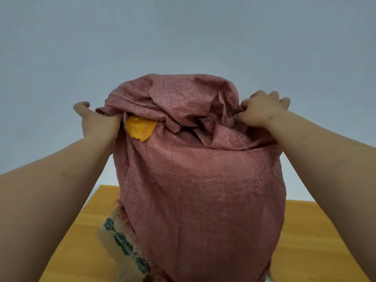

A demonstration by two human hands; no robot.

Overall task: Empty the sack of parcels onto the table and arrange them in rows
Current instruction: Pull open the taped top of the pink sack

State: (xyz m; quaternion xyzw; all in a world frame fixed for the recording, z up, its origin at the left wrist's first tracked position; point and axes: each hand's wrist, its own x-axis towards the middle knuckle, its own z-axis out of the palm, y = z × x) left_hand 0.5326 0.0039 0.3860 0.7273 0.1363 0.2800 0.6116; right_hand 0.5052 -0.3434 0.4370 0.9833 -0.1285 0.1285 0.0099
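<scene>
Two hands [97,123] on crumpled woven sack [199,180]

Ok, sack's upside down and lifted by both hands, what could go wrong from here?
1. A cardboard box already pokes from the sack's frayed lower edge near the table's left side; it might slide off.
2. The rest may drop together and tumble past the edges.
3. The left hand and right hand grip only bunched fabric; it could slip.

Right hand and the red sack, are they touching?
Touching. The head view shows the right hand gripping bunched fabric at the top of the red sack.
</scene>
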